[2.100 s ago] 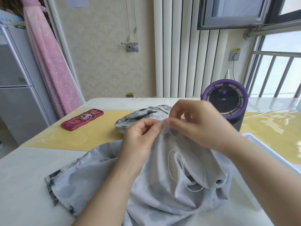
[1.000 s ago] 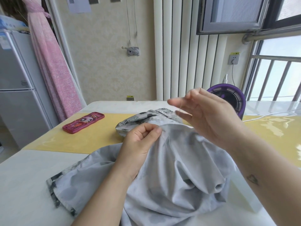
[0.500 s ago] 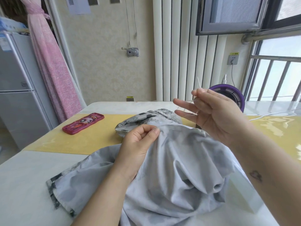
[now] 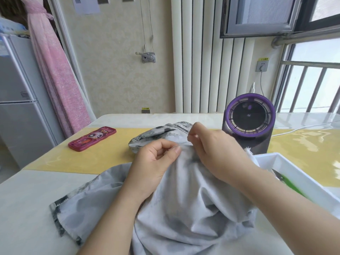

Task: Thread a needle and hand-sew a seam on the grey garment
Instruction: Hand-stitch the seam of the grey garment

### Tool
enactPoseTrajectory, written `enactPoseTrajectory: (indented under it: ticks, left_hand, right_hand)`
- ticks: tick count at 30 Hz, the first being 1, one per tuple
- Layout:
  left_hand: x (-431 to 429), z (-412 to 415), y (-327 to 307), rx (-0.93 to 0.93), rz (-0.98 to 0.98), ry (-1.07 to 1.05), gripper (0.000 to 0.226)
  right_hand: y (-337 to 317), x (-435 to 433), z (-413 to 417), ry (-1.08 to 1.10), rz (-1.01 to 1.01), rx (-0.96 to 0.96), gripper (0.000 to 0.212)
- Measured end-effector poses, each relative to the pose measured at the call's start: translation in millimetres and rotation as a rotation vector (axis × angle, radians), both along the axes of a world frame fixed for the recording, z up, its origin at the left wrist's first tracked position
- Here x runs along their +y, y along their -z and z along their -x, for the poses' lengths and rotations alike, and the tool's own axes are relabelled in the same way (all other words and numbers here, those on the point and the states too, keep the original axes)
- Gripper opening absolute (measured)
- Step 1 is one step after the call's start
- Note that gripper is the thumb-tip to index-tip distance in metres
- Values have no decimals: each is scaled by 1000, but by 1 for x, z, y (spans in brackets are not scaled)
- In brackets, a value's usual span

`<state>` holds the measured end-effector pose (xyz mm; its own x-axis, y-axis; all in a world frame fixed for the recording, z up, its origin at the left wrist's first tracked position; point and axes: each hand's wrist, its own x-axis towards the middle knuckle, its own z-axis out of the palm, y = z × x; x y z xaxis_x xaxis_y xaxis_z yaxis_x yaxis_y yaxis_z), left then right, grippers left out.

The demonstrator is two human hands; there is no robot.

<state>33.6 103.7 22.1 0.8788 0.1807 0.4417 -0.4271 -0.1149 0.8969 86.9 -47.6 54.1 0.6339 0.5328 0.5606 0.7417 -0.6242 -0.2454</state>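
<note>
The grey garment point(image 4: 184, 205) lies bunched on the table in front of me, its patterned edge showing at the far end and at the left hem. My left hand point(image 4: 156, 162) pinches a raised fold of the fabric between thumb and fingers. My right hand point(image 4: 213, 146) is down at the same fold, just right of the left hand, with thumb and forefinger pinched together at the cloth. The needle and the thread are too fine to make out here.
A purple and black round fan point(image 4: 248, 124) stands behind my right hand, its cable running right. A white tray point(image 4: 301, 173) with green-handled scissors point(image 4: 288, 183) sits at the right. A red pencil case point(image 4: 92, 138) lies on the yellow mat point(image 4: 73, 159) at the left.
My right hand, which was lifted above the garment pulling the needle and thread up, has come back down to the fold. My left hand has kept its pinch on the fabric.
</note>
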Motion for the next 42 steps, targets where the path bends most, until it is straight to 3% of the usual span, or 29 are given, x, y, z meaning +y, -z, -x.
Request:
enactPoseTrajectory:
  ticks: [7,12,22,42]
  left_hand:
    - [-2,-2,2,65,-74,-2,17]
    - [1,-2,1,57,-95,-27,19]
    - [3,-1,0,65,-91,-29,16]
    - [2,3,-3,140,60,52,10]
  right_hand:
    - [-3,-13,-14,55,132,11,18]
    - [-15,-18,-13,-13,198,125,13]
    - [-26,-14,-15,-19,363,27,27]
    - [-26,-15,-13,-103,297,139,30]
